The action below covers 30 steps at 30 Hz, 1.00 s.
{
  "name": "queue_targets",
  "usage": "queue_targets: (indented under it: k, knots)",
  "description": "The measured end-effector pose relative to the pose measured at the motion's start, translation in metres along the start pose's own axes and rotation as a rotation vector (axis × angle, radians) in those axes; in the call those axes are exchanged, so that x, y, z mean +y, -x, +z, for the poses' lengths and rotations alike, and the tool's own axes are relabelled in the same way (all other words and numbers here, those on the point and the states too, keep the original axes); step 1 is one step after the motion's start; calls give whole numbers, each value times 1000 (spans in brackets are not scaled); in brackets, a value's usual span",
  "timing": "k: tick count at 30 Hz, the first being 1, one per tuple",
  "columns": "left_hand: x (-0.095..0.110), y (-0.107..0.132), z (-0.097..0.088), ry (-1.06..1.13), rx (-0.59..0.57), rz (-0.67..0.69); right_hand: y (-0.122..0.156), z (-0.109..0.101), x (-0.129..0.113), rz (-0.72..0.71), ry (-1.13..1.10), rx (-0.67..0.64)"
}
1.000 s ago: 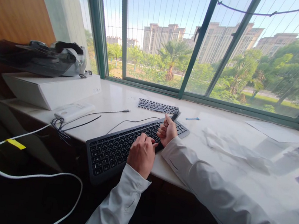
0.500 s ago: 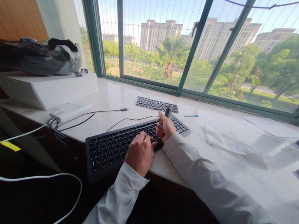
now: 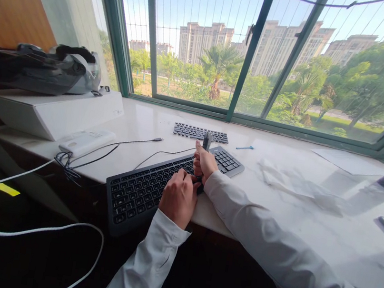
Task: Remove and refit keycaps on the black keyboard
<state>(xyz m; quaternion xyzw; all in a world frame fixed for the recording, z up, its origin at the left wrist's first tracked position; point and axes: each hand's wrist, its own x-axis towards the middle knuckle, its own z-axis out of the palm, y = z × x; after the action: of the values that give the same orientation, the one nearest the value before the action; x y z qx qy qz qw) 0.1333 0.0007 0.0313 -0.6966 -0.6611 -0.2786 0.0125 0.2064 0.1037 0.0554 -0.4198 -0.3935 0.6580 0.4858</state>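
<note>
While my right hand [image 3: 205, 166] is wrapped around a slim dark tool [image 3: 207, 140], its top poking above my fist, my left hand [image 3: 179, 199] curls over the front of the black keyboard [image 3: 149, 186]; I cannot tell whether those fingers pinch anything. The keyboard slants across a pale, veined counter [image 3: 312, 229], its left front corner jutting past the edge. Dark squares with pale marks fill its main block; smooth black keys cover the right end. Behind lie rows of dark keycaps [image 3: 201, 133] and a small blue tool [image 3: 245, 147]. Crumpled clear plastic [image 3: 297, 186] spreads rightward, a white box [image 3: 52, 113] stands left, and a green-framed window [image 3: 230, 113] faces trees and tall buildings.
</note>
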Motion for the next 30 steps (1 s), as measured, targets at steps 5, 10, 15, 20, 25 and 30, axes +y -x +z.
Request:
queue_targets:
  k: [5,10,15,20,25,30]
  knots:
    - [-1,0,0,20,1,2,1,-2,-5,73,-1,-58]
    - [1,0,-2,23,-3,-24,4,-11,-8,91,-101,-109]
    - [1,1,-3,19,-19,-13,5,-21,-5,41,-196,-137]
    - [0,1,-2,29,-19,-18,4,-18,-2,1,-176,-69]
    - [1,0,-2,33,-7,-23,3,-13,-3,0,-109,-90]
    - [2,-1,-2,21,-9,-29,1,-17,-4,61,-45,-258]
